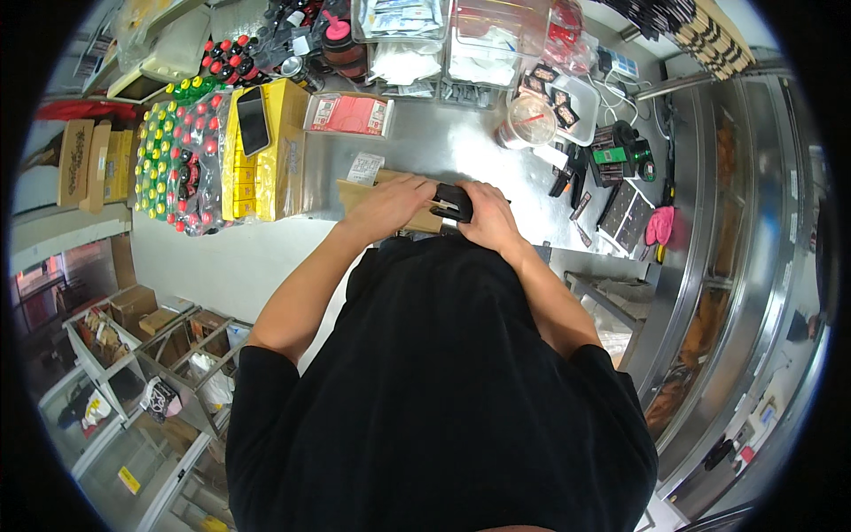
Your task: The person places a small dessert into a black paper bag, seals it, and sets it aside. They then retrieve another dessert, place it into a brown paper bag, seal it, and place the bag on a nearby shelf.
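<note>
My right hand [488, 213] grips a black stapler [454, 201], whose jaws point left toward the edge of a brown paper bag [356, 193]. My left hand [395, 203] presses on the folded top of that bag, its fingertips close to the stapler. A white printed receipt [365, 168] lies at the bag's left end. Whether the jaws have paper between them cannot be made out. The bag's lower part is hidden by my hands and black shirt.
Shrink-wrapped soda bottles [193, 173] and a yellow carton [282, 153] with a phone [252, 122] stand left on the steel counter [425, 143]. A pink-and-white box [349, 114] sits behind. To the right are a lidded drink cup [528, 123], a label printer [611, 154] and a glass display case [711, 312].
</note>
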